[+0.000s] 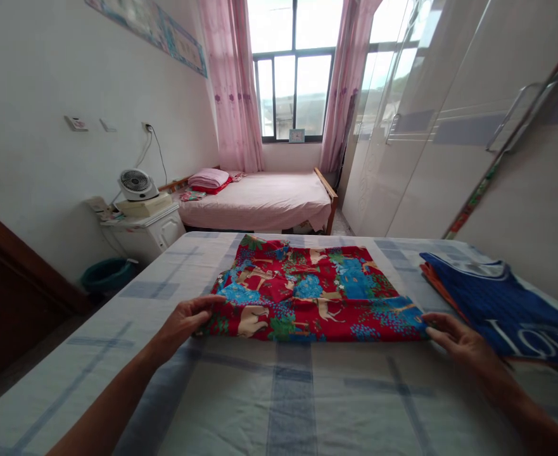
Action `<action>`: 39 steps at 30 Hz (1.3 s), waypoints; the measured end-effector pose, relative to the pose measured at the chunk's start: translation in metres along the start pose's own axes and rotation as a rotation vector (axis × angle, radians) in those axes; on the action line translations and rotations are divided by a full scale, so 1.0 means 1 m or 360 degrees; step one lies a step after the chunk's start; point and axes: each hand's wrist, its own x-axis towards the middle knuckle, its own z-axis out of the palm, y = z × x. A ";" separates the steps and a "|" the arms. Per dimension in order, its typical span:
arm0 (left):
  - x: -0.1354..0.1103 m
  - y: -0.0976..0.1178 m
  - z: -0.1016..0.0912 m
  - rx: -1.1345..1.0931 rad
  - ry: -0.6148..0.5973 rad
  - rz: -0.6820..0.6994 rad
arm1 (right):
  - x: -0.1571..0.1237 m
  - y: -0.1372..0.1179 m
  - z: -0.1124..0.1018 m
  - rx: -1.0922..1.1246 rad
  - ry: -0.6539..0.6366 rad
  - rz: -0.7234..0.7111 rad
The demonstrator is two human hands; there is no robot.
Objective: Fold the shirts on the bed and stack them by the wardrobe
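A red printed cloth [307,291], patterned with animals and blue and green trees, lies on the bed in front of me. Its near part is folded over into a band along the front edge. My left hand [194,315] pinches the cloth at the left end of that band. At the opposite end, my right hand [454,330] grips the right corner between thumb and fingers. Whether the cloth is a garment or a plain piece, I cannot tell.
A blue-and-white checked sheet [240,392] covers the bed. Folded clothes, a blue shirt [488,304] on top, lie to the right. Beyond are a pink-covered bed [279,196], a nightstand [158,228] with a fan [136,182], and a tall wardrobe [421,158]. A bin [107,273] stands left.
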 end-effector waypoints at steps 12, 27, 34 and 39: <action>0.001 0.003 0.013 0.1261 0.0373 0.0445 | 0.004 -0.035 0.003 -0.0655 0.0049 -0.0448; 0.021 -0.057 0.030 0.1796 0.0033 0.0656 | 0.026 -0.026 0.087 -0.1007 -0.0300 -0.0655; 0.036 -0.024 0.025 0.1571 0.0257 0.0596 | 0.039 -0.065 0.086 -0.0895 -0.0254 -0.0725; 0.066 -0.011 0.035 0.1136 0.0650 0.0510 | 0.030 -0.142 0.129 -0.0594 -0.0444 -0.1022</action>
